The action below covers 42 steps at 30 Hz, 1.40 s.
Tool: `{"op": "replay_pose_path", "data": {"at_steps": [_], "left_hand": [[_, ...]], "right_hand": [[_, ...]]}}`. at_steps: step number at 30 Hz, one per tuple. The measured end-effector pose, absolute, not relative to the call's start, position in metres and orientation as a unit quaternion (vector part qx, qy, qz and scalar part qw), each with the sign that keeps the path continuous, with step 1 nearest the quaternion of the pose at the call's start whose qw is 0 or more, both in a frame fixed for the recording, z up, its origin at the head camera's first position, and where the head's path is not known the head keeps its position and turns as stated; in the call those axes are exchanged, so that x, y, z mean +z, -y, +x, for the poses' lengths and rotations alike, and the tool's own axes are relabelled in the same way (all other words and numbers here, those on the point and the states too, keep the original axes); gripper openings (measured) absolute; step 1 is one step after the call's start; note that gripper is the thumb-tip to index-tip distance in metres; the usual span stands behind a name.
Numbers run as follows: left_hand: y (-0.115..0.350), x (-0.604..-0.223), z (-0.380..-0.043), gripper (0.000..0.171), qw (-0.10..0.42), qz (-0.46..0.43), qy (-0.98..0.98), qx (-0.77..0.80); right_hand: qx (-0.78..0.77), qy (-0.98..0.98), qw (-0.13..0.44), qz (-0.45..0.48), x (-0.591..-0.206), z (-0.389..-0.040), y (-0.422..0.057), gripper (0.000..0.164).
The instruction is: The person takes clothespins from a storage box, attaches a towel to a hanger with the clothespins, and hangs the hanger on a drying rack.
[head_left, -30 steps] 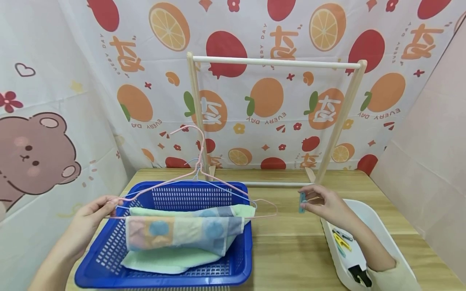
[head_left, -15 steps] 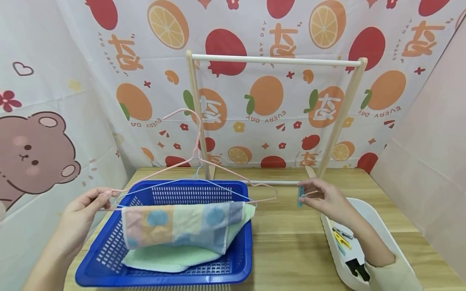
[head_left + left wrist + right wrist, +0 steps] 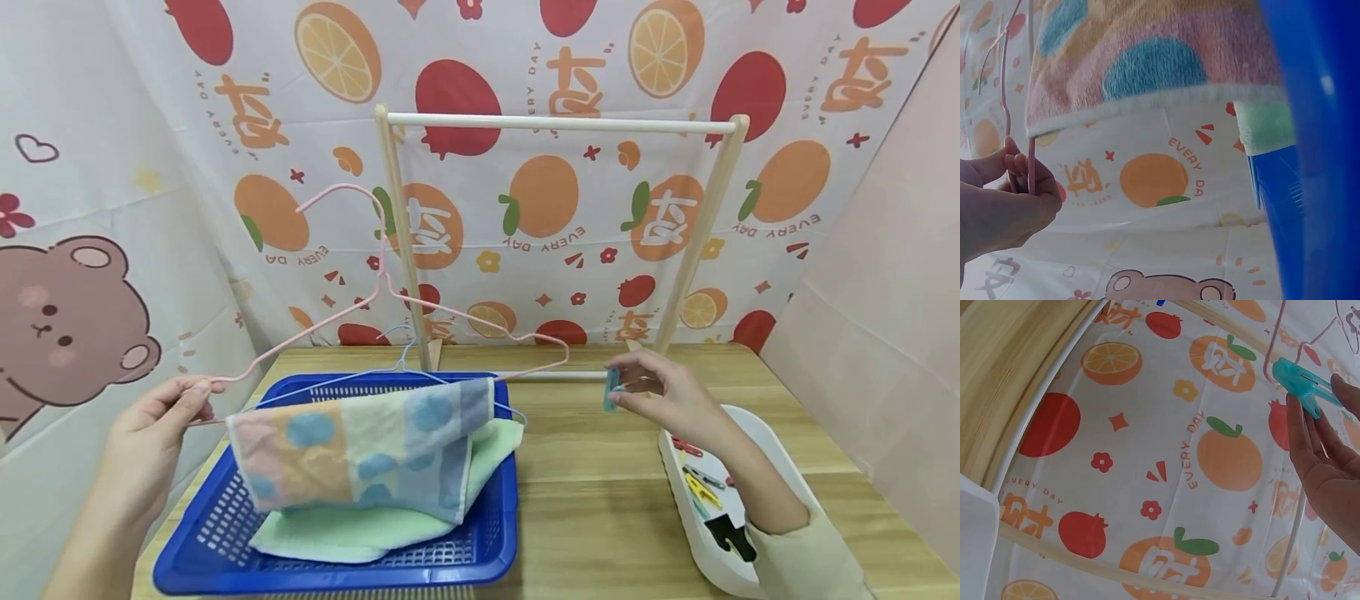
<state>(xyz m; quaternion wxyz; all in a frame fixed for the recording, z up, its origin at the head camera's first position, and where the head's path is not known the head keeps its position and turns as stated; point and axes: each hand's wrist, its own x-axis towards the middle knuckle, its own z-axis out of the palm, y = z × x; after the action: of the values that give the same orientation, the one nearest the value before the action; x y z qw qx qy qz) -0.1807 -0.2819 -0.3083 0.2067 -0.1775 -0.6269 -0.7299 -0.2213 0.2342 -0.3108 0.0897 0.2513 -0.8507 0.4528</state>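
My left hand [image 3: 153, 437] pinches the left end of a pink clothes hanger [image 3: 446, 309], lifted above the basket with its hook upward. Over the hanger's lower bar hangs a patterned towel [image 3: 360, 446] in pastel squares with blue dots. The left wrist view shows thumb and fingers around the pink wire [image 3: 1031, 165], with the towel's white edge [image 3: 1147, 107] close by. My right hand [image 3: 663, 392] pinches a teal clothes peg [image 3: 1304, 384] between thumb and fingertips, to the right of the hanger's right end.
A blue basket [image 3: 337, 581] holds a light green towel [image 3: 352, 537] on a blue hanger [image 3: 330, 382]. Behind stands a wooden rack with a white top bar [image 3: 562, 124]. At right, a white tray [image 3: 757, 425] contains several pegs, including a yellow peg [image 3: 703, 492].
My left hand has raised the pink hanger and patterned towel, tilting the right end upward, away from the blue hanger. My right hand, still with the peg, has shifted slightly up and left.
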Motion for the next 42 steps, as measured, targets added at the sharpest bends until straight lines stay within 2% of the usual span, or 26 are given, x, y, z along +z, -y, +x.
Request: {"op": "replay_pose_path", "data": {"at_steps": [9,25,42], "left_hand": [[0.284,-0.303,-0.185,0.025,0.2,-0.214,0.583,-0.758],[0.271,-0.284,-0.186,0.024,0.22,-0.174,0.654,-0.702],[0.263,-0.276,-0.19,0.023,0.231,-0.176,0.683,-0.67]], "right_hand": [[0.458,0.844,0.087,0.264,-0.305,-0.22,-0.231,0.033],[0.459,0.838,0.093,0.282,-0.295,-0.219,-0.219,0.035],[0.462,0.831,0.096,0.295,-0.297,-0.221,-0.215,0.035]]}}
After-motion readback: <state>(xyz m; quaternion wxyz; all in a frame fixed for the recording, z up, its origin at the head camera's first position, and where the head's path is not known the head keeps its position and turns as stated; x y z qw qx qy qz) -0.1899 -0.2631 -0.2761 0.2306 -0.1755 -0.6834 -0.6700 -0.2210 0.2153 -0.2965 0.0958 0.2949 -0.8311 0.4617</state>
